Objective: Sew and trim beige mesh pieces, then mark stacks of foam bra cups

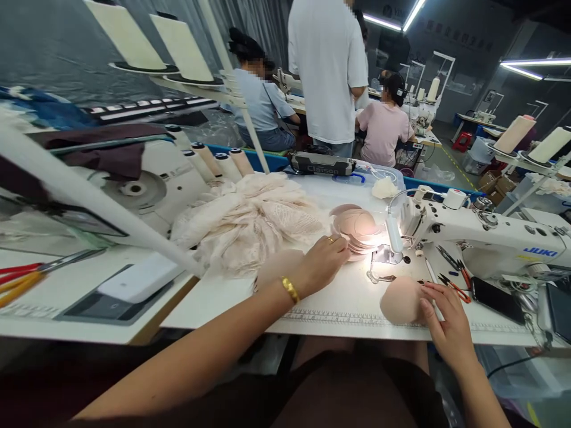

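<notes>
The round pad [398,301] is before the sewing machine [499,233], pinched by the right hand [451,324]. The left hand [323,266] touches the pad pile [357,226] left of the machine, grip unclear. Many seem left; what's done doesn't show.

What we cannot see at the bench, from covered fingertips to cropped edges.
At the centre we cannot tell whether the left hand [325,261] grips or only touches the stack of discs [355,224], as its fingertips are partly hidden; its wrist covers part of a beige piece [277,267]. Lower right, the right hand [448,318] hides one edge of a beige disc [400,300], so we cannot tell a pinch from a resting touch. The left edge crops the scissors [27,276], the right edge the sewing machine [504,232], the top edge a standing person [325,71]. We find the ruler strip's [339,317] figures too small, and the upper-right wall lettering [459,35] too blurred, to read.
</notes>
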{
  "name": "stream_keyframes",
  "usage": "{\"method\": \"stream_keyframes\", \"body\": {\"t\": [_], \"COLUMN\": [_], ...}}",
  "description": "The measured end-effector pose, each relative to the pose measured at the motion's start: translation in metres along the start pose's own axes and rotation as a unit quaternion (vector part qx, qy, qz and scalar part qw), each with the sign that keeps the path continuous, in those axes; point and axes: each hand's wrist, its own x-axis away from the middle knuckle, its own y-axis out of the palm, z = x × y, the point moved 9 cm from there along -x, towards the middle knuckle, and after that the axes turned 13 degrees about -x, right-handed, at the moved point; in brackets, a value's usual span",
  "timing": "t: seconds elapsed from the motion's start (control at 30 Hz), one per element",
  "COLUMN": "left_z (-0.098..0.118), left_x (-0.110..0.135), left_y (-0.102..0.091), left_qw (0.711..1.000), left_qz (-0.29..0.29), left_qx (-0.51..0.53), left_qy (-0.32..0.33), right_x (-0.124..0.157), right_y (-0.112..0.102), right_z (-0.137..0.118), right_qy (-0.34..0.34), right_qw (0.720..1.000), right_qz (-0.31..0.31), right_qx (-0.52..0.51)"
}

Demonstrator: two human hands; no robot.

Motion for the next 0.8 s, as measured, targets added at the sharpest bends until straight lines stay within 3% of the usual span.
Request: {"method": "stream_keyframes", "body": {"t": [0.1, 0.2, 0.27, 0.33, 0.43, 0.5, 0.57, 0.6, 0.63, 0.67, 0.7, 0.73, 0.8], "left_z": [0.015, 0.049, 0.077, 0.097, 0.099, 0.091, 0.096, 0.107, 0.127, 0.151, 0.166, 0.174, 0.177], "left_x": [0.004, -0.004, -0.018, -0.035, -0.045, -0.029, 0.001, 0.021, 0.045, 0.073, 0.098, 0.116, 0.138], "left_y": [-0.021, -0.024, -0.018, -0.009, -0.002, -0.006, 0.002, 0.016, 0.033, 0.049, 0.062, 0.075, 0.103], "left_qw": [0.984, 0.909, 0.859, 0.831, 0.853, 0.869, 0.843, 0.806, 0.739, 0.651, 0.577, 0.515, 0.4], "left_qz": [-0.027, -0.099, -0.132, -0.136, -0.063, 0.003, -0.023, -0.091, -0.196, -0.303, -0.364, -0.377, -0.326], "left_qx": [0.179, 0.404, 0.495, 0.539, 0.509, 0.474, 0.511, 0.561, 0.625, 0.68, 0.713, 0.742, 0.794], "left_qy": [0.006, 0.007, 0.005, -0.017, -0.095, -0.143, -0.165, -0.165, -0.155, -0.149, -0.162, -0.204, -0.322], "right_x": [0.0, -0.007, -0.012, -0.015, -0.015, -0.011, -0.007, -0.006, -0.004, -0.003, -0.002, 0.0, 0.006], "right_y": [-0.017, -0.02, -0.012, -0.003, 0.003, 0.003, 0.003, 0.005, 0.009, 0.015, 0.021, 0.027, 0.039], "right_z": [-0.002, -0.021, -0.036, -0.041, -0.022, 0.001, 0.019, 0.025, 0.029, 0.031, 0.032, 0.031, 0.027], "right_qy": [0.018, 0.006, -0.018, -0.03, -0.009, 0.018, 0.03, 0.028, 0.023, 0.017, 0.014, 0.015, 0.02], "right_qw": [1.0, 0.999, 0.997, 0.995, 0.998, 1.0, 0.999, 0.999, 1.0, 1.0, 1.0, 0.999, 0.998], "right_qz": [0.017, 0.002, -0.034, -0.055, -0.041, -0.02, -0.005, -0.005, -0.01, -0.018, -0.026, -0.032, -0.035], "right_qx": [-0.009, -0.039, -0.067, -0.08, -0.037, 0.006, 0.028, 0.026, 0.018, 0.006, -0.007, -0.019, -0.041]}}
